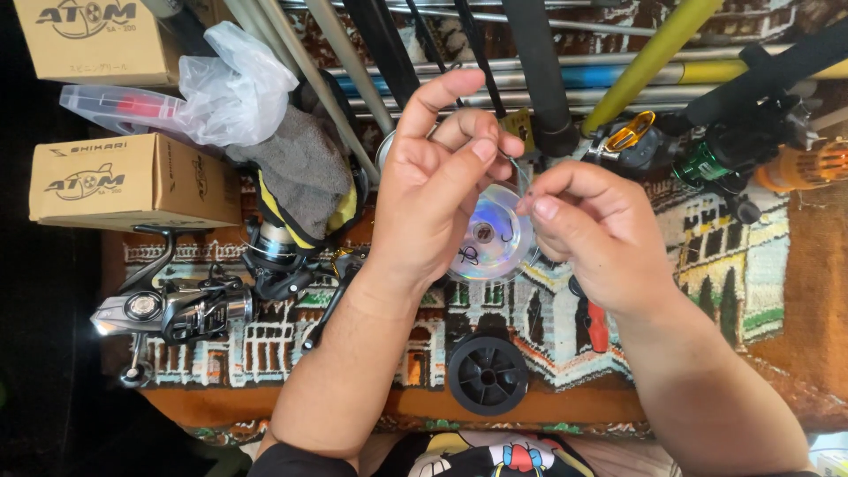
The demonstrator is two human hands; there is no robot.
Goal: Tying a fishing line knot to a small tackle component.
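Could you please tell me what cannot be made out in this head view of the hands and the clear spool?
- The line itself: too thin to trace between the left hand and right hand.
- Clear spool: its rim is partly covered by both hands.
- Red-handled tool: mostly hidden under the right wrist.
- Rods: cut off by the top edge.
- Grey reel: its foot is lost in shadow.
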